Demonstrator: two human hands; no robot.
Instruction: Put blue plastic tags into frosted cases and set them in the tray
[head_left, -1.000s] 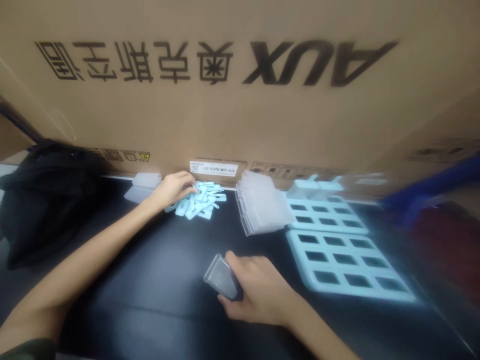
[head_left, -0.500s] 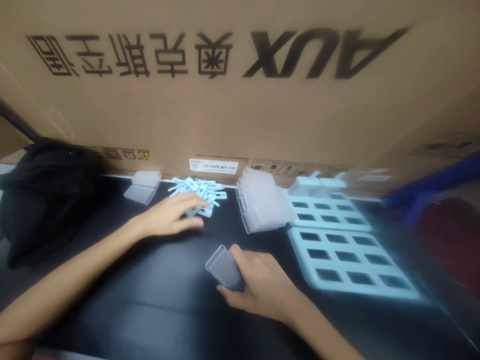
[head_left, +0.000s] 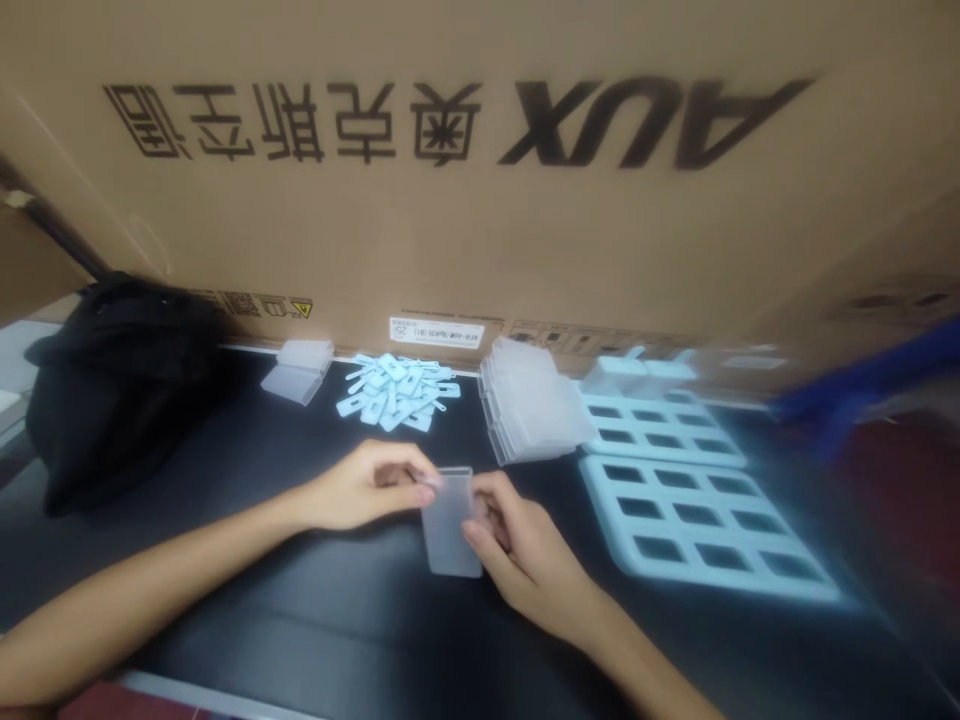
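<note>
A small translucent plastic case (head_left: pixel 452 530) stands roughly upright between my hands above the black tabletop. My right hand (head_left: pixel 521 545) grips its right edge with thumb and curled fingers. At the upper left corner of the case, my left hand (head_left: pixel 382 487) is closed in a pinch, fingertips on the edge; whether something small is also between them is hidden. Beyond the left hand lies a heap of light blue plastic tags (head_left: pixel 401 385). Several more translucent cases (head_left: pixel 532 405) are stacked to the right of the heap.
An open translucent case (head_left: pixel 298 372) lies left of the heap. Light blue trays with rectangular openings (head_left: pixel 705 480) lie at right, two small blue pieces (head_left: pixel 637 375) behind. A black bag (head_left: pixel 112 390) stands at left. A large cardboard carton (head_left: pixel 450 230) walls off the back.
My left hand has come away from the blue tag heap toward me and now meets the case. My right hand has turned the case more upright.
</note>
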